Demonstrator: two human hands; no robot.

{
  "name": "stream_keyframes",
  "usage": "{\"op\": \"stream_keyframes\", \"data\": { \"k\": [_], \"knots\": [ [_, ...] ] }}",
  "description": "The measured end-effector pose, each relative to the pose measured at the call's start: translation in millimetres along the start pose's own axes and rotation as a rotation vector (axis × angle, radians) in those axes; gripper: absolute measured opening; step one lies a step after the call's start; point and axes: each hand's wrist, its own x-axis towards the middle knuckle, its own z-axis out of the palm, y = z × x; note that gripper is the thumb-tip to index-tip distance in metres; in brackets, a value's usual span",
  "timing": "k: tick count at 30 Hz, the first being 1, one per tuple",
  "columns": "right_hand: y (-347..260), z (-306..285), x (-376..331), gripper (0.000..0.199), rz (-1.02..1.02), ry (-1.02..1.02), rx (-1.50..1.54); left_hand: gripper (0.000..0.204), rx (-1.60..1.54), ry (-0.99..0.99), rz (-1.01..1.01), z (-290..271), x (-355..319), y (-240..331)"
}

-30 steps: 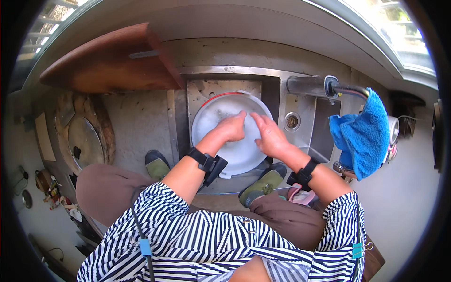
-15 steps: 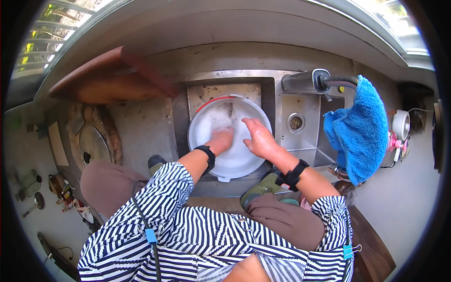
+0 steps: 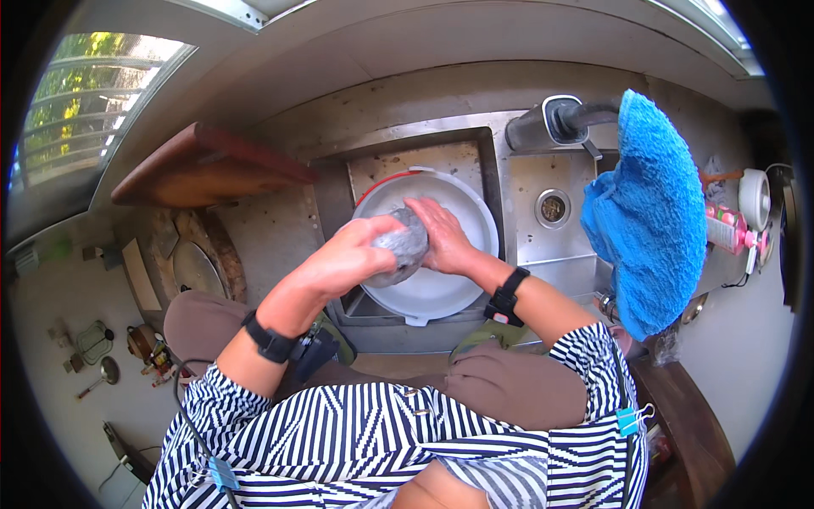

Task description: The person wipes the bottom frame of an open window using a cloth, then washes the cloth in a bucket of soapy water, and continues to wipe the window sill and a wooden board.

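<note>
My left hand grips a rounded, wet-looking grey lump over the basin; whether it is a wadded cloth or a scrubber cannot be told. Against the lump's right side lies my right hand, its fingers stretched out and pointing up and left. Below both hands, a round white basin with a red strip on its far left rim sits in the larger sink compartment. Its inside is partly hidden by my hands, and the part that shows looks pale and whitish.
To the right are a smaller sink compartment with a drain, a dark faucet and a blue towel draped over its spout. A brown board leans at the back left. A pink bottle stands at the far right.
My left hand has come up from the suds in the basin, now with the grey lump in it. My right hand has moved left against the lump. The view has shifted slightly.
</note>
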Motion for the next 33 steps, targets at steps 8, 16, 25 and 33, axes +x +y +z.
{"op": "stream_keyframes", "data": {
  "k": [8, 16, 25, 33],
  "knots": [
    [-3, -20, 8, 0.027, 0.297, -0.033, 0.598, 0.039, -0.593, 0.422, 0.047, -38, 21, -73],
    [-73, -38, -2, 0.057, 0.018, 0.119, 0.089, 0.08, 0.408, 0.339, 0.367, 29, 54, -103],
    [-94, -47, 20, 0.07, 0.208, 0.309, 0.811, 0.06, -0.267, 0.283, 0.219, 42, 58, -86],
    [-54, -35, 5, 0.022, 0.069, 0.411, 0.247, 0.041, -0.917, 0.203, 0.069, 33, 43, -98]
  ]
}}
